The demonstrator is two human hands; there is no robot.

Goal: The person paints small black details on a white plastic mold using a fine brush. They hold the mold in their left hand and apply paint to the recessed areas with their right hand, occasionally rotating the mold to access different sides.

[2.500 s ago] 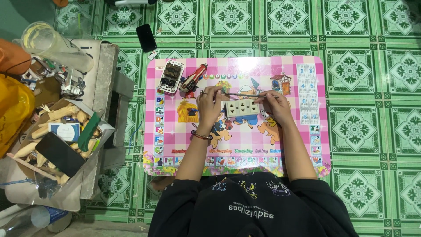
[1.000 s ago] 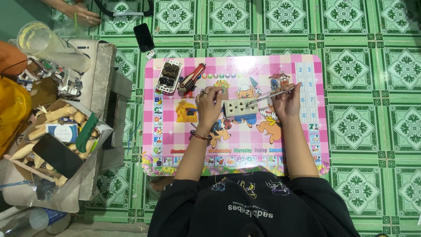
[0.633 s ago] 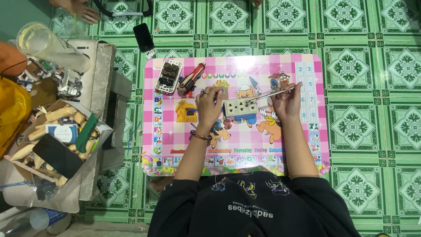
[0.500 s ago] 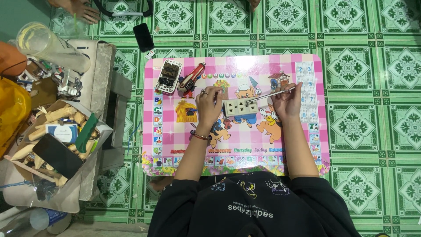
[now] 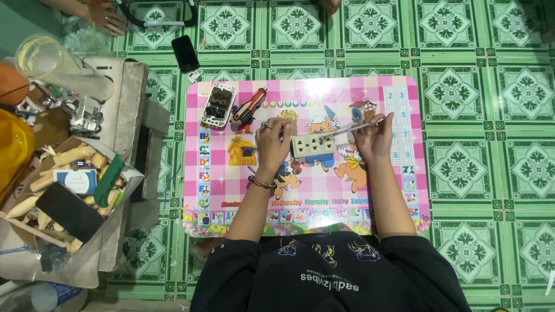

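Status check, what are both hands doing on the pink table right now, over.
Left hand steadies the white socket strip. Right hand holds a thin metal tool, tip at the strip. Opened switch unit and red-black tool lie apart, clear of the work.

You wear a black short-sleeved top (image 5: pixel 329 277) that fills the frame at 6 o'clock, its sleeves ending just above your elbows, so both forearms are bare. Across the chest runs a line of pale lettering, seen upside down from your head camera, and above it, toward 12 o'clock, sit small cartoon prints in blue, yellow and white outline. Your left hand (image 5: pixel 272 144) carries a ring on one finger, and a thin beaded bracelet (image 5: pixel 261 184) circles that wrist. Your right hand (image 5: pixel 373 137) shows no jewellery.
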